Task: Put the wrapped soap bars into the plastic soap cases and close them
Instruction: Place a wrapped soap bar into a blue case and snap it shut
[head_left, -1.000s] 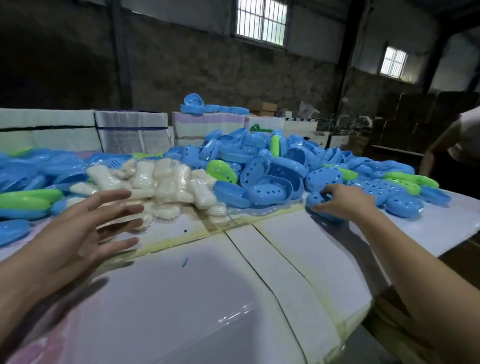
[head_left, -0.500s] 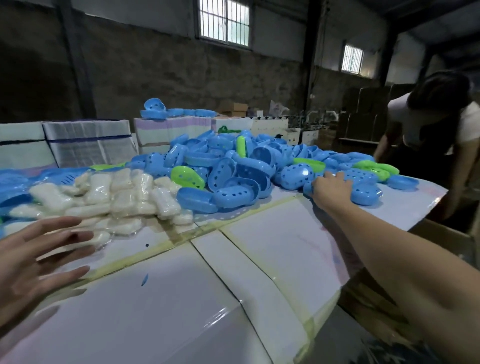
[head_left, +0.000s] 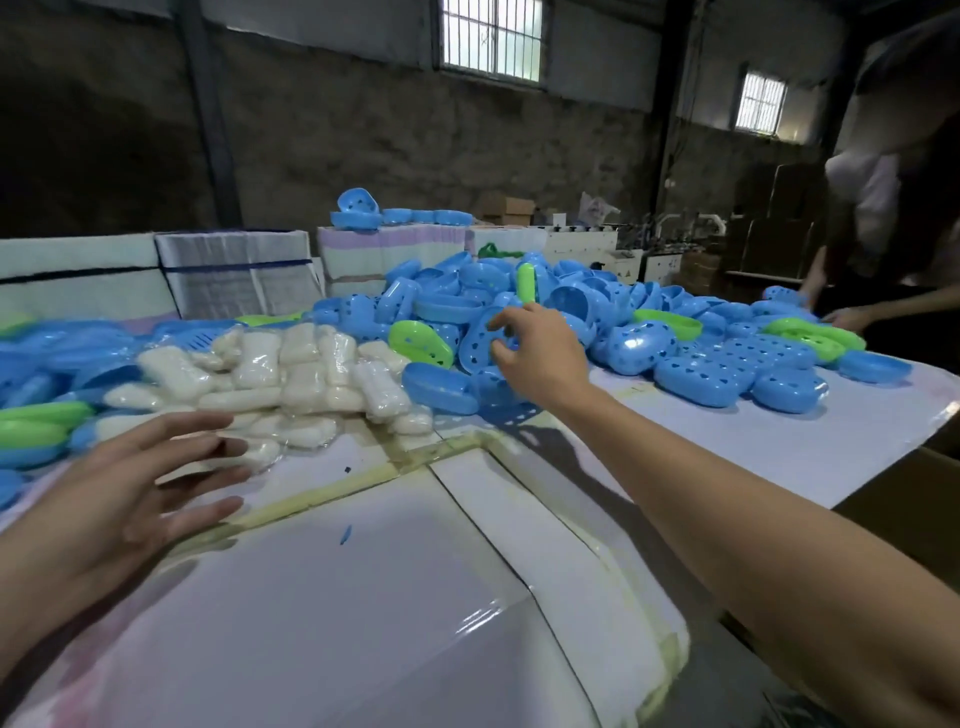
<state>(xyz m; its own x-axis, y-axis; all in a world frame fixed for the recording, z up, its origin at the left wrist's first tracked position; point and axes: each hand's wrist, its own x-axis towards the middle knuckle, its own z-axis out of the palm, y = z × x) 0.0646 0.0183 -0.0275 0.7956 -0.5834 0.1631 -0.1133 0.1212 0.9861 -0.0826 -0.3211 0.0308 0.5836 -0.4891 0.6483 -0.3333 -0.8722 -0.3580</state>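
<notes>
Dim stone walls and two barred windows back a long white counter (head_left: 727, 457) patched together from taped panels, with stacked cartons behind it. Across the far half of that counter lies a big heap of plastic soap cases (head_left: 675, 358), mostly blue with a few green ones, many of them as separate perforated halves. To the left of the heap, touching its edge, sits a pile of wrapped soap bars (head_left: 291, 374), pale and shiny in clear film. The right hand (head_left: 535, 358) reaches into the near edge of the heap, fingers loosely spread and curving over a blue perforated case half (head_left: 485, 345); whether it already pinches that piece I cannot tell. The left hand (head_left: 130, 499) hovers low over the counter just in front of the soap pile, fingers straight and fanned, holding nothing. At the far right another person (head_left: 883, 218) leans over the same counter. Judging by what lies here, the work looks to be at the start of one cycle: no bar is in either hand and no case stands open in front of the worker. Some closed cases rest at the right of the heap, though whether they hold soap cannot be seen. A large share of bars and cases remains to be paired.
</notes>
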